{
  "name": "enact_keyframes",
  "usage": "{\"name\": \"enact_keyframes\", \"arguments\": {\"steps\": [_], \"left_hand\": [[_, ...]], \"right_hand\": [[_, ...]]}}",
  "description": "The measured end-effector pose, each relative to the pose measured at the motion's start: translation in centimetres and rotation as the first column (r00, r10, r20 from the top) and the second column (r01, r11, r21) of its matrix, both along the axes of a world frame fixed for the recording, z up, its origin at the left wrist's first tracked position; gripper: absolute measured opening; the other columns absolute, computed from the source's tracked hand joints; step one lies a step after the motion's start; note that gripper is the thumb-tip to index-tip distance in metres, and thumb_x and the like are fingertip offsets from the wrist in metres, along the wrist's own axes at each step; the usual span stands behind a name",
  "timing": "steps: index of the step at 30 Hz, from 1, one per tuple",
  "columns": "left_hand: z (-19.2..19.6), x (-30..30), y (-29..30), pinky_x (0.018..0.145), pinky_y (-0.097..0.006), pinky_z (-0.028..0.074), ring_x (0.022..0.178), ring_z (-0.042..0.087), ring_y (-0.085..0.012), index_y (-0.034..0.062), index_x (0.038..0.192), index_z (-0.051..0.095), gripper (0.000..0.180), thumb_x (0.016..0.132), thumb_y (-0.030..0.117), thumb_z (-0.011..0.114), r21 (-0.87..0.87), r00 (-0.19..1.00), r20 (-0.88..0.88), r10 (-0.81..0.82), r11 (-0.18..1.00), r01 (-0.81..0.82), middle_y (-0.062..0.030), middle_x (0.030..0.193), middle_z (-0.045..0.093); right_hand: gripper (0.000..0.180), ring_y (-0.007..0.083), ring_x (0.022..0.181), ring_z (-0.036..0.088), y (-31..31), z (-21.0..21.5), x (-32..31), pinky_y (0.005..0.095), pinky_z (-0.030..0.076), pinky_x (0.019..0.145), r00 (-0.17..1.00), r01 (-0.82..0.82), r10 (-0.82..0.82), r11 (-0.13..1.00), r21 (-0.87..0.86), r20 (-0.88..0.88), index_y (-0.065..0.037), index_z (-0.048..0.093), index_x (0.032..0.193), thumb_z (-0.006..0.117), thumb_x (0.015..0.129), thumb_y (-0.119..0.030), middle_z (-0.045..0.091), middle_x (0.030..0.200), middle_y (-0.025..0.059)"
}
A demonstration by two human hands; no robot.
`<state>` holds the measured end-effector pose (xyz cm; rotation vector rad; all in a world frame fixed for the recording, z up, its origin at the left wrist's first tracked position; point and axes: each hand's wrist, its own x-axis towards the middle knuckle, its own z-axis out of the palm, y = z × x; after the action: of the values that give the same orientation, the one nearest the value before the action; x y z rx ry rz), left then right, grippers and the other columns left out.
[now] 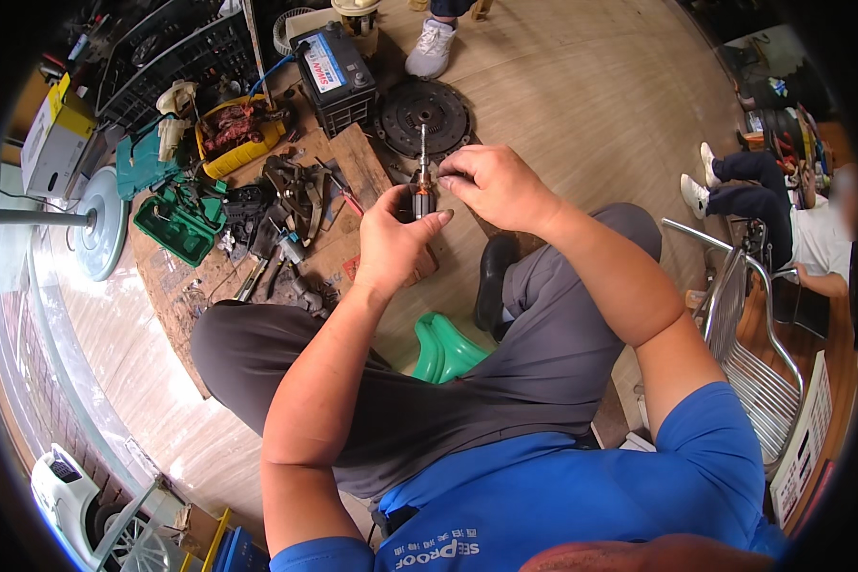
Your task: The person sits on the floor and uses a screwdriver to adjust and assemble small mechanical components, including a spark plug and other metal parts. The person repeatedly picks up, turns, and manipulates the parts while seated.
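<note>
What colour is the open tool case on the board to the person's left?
Green: the open tool case shows best in the head view, the only one here.

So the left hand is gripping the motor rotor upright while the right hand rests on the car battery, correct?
Not quite. In the head view the right hand pinches the motor rotor beside the left hand; the car battery lies untouched on the floor beyond.

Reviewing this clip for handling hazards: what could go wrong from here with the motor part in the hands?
1. The left hand grips only the lower end of the motor rotor; if the grip slips, it could fall onto the wooden board or floor.
2. The right hand's fingertips work beside the copper windings, which may get nicked.
3. The thin shaft sticks up unguarded and could bend if knocked.
</note>
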<state>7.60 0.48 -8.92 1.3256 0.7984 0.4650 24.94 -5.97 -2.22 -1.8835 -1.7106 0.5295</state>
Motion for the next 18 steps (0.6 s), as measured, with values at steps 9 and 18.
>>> {"name": "enact_keyframes", "arguments": {"steps": [9,18], "left_hand": [[0.4,-0.5,0.3,0.068,-0.023,0.047,0.076,0.059,-0.0080,-0.0031,0.119,0.061,0.035,0.088,0.010,0.072,-0.319,0.983,0.181,0.027,0.947,0.033,-0.0013,0.093,0.066],[-0.5,-0.5,0.5,0.075,-0.025,0.048,0.083,0.058,-0.0085,-0.0036,0.118,0.061,0.035,0.088,0.011,0.073,-0.409,0.951,0.306,0.043,0.908,0.091,-0.0017,0.096,0.065]], "right_hand": [[0.016,0.0312,0.082,0.067,0.0,-0.7,0.1,0.0388,0.054,0.075,1.000,0.000,0.000,0.999,0.053,-0.003,-0.001,0.069,0.097,0.066,0.087,-0.013,0.069,0.090,0.0149],[0.022,0.0184,0.077,0.065,-0.1,-0.3,0.8,0.0386,0.057,0.085,0.315,0.065,-0.096,0.995,-0.079,-0.944,0.003,0.063,0.103,0.054,0.101,-0.017,0.064,0.091,0.0078]]}}
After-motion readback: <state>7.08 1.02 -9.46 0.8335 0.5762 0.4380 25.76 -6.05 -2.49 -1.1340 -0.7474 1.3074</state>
